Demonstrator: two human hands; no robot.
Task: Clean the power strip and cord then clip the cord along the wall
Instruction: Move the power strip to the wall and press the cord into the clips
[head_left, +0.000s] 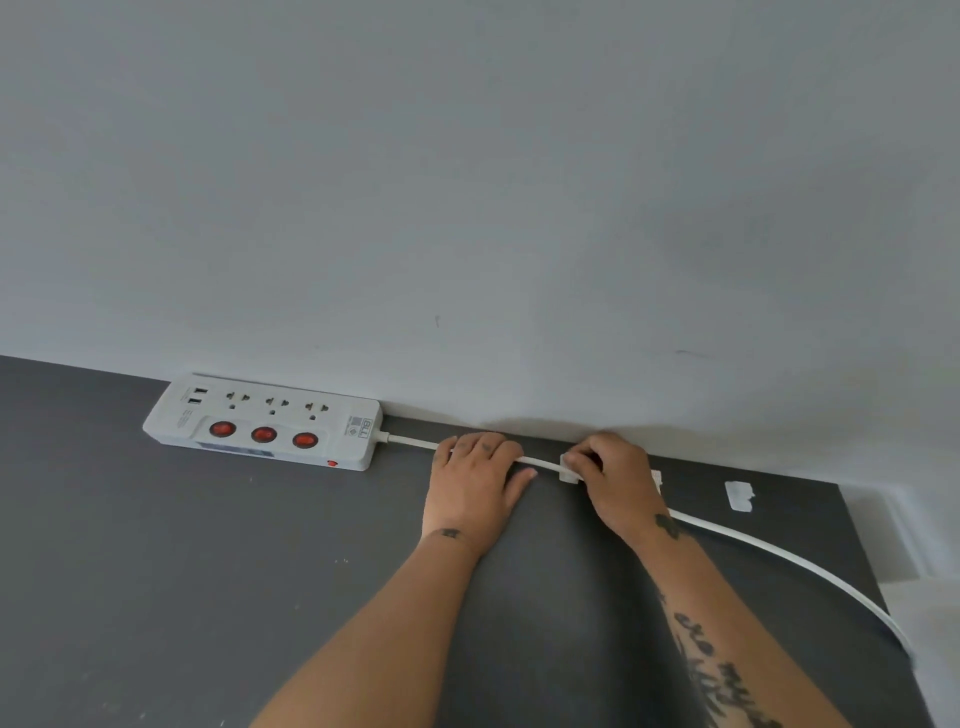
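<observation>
Strip: The white strip lies flat on the dark desk, at 9 o'clock from the hands. Its long back side is right up against the wall. Three red switches sit in a row on its near side, with plug holes behind them.

Cord: The white cord comes out of the strip's end at 3 o'clock. It runs close by the wall, under the left hand, through the clip and under the right hand. Then it bends toward 5 o'clock and reaches the desk edge.

Left hand: The left hand lies palm down on the cord, near the strip. Its fingers are almost straight and rest across the cord, pointing to 12 o'clock. The thumb sticks out toward 3 o'clock. It presses and does not grip.

Right hand: The right hand is at 3 o'clock from the left hand, close by but not touching it. Its fingers are bent, and the tips pinch the clip.

Clip: The small white clip sits on the cord between the two hands, close to the wall. I cannot tell if it is stuck down.

Bits: Two more white bits lie on the desk at 3 o'clock from the right hand, near the wall. The near bit peeks out behind the right wrist. The far bit lies further along, apart from the cord.
</observation>
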